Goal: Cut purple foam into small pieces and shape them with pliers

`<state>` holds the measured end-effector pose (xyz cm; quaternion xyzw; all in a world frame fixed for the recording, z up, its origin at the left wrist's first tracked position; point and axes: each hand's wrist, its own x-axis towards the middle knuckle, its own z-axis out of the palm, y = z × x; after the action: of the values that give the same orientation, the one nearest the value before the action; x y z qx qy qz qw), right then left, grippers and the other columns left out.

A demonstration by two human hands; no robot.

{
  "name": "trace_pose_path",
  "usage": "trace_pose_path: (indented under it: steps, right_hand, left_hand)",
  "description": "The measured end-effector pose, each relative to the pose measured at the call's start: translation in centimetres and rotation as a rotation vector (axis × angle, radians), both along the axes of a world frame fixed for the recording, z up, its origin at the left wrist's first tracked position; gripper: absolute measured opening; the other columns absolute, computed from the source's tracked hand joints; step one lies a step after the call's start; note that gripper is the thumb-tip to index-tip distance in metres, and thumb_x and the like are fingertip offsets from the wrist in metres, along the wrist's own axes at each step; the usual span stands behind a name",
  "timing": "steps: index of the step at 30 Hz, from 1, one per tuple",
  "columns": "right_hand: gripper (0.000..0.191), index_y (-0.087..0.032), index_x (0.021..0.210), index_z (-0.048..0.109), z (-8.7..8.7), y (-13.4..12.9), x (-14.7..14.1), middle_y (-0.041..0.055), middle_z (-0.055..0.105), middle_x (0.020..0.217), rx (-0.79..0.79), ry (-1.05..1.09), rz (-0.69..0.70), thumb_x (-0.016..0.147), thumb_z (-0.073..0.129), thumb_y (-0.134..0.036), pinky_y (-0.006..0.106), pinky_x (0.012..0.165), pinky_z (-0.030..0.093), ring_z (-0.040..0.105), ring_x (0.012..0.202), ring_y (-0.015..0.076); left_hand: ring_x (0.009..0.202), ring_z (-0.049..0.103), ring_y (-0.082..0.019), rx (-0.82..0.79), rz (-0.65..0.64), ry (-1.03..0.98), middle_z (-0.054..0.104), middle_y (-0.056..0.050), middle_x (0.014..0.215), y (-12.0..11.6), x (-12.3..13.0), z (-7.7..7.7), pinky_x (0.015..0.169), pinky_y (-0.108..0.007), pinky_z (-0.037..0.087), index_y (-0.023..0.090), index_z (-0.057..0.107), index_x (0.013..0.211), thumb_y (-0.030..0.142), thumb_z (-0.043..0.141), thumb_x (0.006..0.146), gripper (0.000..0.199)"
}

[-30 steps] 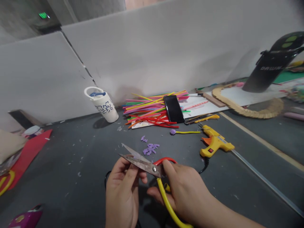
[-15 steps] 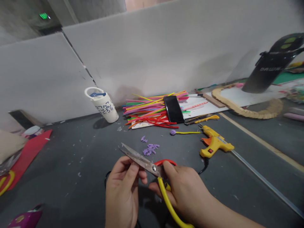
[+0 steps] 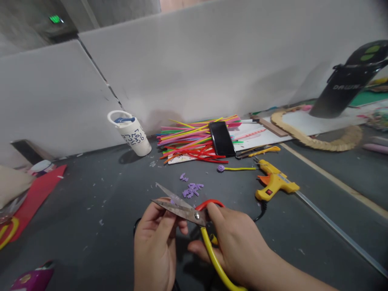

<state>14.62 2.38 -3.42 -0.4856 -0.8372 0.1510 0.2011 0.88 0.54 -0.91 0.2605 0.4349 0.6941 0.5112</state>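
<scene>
My right hand (image 3: pixel 239 238) grips a pair of scissors (image 3: pixel 184 210) with one red and one yellow handle. Their blades are parted and point left, over the fingertips of my left hand (image 3: pixel 159 238). That hand is closed in a pinch; a bit of a purple strip (image 3: pixel 172 201) shows between the blades at its fingertips, the rest hidden. Just beyond the blades lies a small heap of cut purple pieces (image 3: pixel 193 190), with a few more pieces (image 3: pixel 183 177) behind it. Farther back rests a purple flower-like ball (image 3: pixel 220 168) on a yellow-green stem.
A yellow glue gun (image 3: pixel 277 182) with a long clear glue stick lies to the right. Behind are a bundle of coloured stems (image 3: pixel 184 139), a black phone (image 3: pixel 222 138) and a white cup (image 3: pixel 135 135). A dark bottle (image 3: pixel 342 87) stands far right; red sheet (image 3: pixel 39 202) left.
The scissor blades have opened wider, the near blade swinging down across my left fingertips. A purple bit now shows between the blades. Both hands stay nearly in place.
</scene>
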Motion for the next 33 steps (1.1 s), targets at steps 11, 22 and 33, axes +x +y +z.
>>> trace_pose_path:
  steps: [11, 22, 33]
  right_hand:
    - [0.052, -0.018, 0.084, 0.048, 0.13, -0.13, -0.04, 0.0036, 0.062, 0.066, 0.028, -0.021, 0.004, 0.077, 0.040, -0.069, 0.029, 0.047, 0.031, 0.061, 0.054, 0.0245]
    - [0.050, -0.018, 0.083, 0.049, 0.27, -0.06, -0.17, 0.0043, 0.061, 0.062, 0.039, -0.050, -0.006, 0.076, 0.044, -0.067, 0.028, 0.045, 0.030, 0.061, 0.052, 0.0253]
    - [0.043, -0.018, 0.076, 0.050, 0.11, -0.24, -0.23, 0.0031, 0.059, 0.054, 0.116, -0.076, -0.036, 0.078, 0.048, -0.061, 0.027, 0.044, 0.022, 0.058, 0.045, 0.0220]
  left_hand:
    - [0.047, 0.055, -0.005, -0.029, -0.014, 0.000, 0.063, 0.004, 0.057, 0.03, 0.08, 0.02, 0.046, -0.012, 0.045, 0.018, 0.067, 0.068, 0.019, 0.071, 0.070, 0.004]
    - [0.047, 0.055, -0.006, -0.037, 0.000, -0.008, 0.063, 0.003, 0.058, 0.01, 0.09, 0.05, 0.046, -0.013, 0.046, 0.017, 0.067, 0.069, 0.017, 0.071, 0.069, 0.004]
    - [0.049, 0.055, -0.006, -0.050, 0.000, 0.009, 0.063, 0.002, 0.060, 0.03, 0.13, 0.26, 0.047, -0.013, 0.047, 0.017, 0.067, 0.070, 0.016, 0.071, 0.069, 0.004]
